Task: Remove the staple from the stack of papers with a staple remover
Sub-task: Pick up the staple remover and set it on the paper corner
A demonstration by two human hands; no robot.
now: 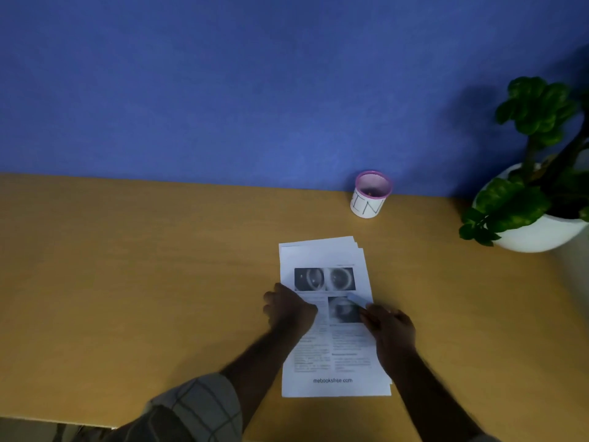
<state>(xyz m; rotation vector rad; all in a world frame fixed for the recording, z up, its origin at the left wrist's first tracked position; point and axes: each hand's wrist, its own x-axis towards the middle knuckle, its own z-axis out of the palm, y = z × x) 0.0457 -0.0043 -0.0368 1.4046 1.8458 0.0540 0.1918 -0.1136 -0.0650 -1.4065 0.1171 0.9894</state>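
A stack of printed papers (331, 346) lies on the wooden table (127, 282), its sheets fanned slightly at the far edge. My left hand (288, 309) rests on the stack's left edge with the fingers curled down onto the page. My right hand (390, 330) sits over the right side of the stack and holds a small light-blue staple remover (357, 300) at its fingertips, above the lower picture on the page. The staple itself is too small to make out.
A white cup with a pink rim (369, 194) stands at the back by the blue wall. A potted plant in a white bowl (538, 231) sits at the far right. The table's front edge runs along the lower left.
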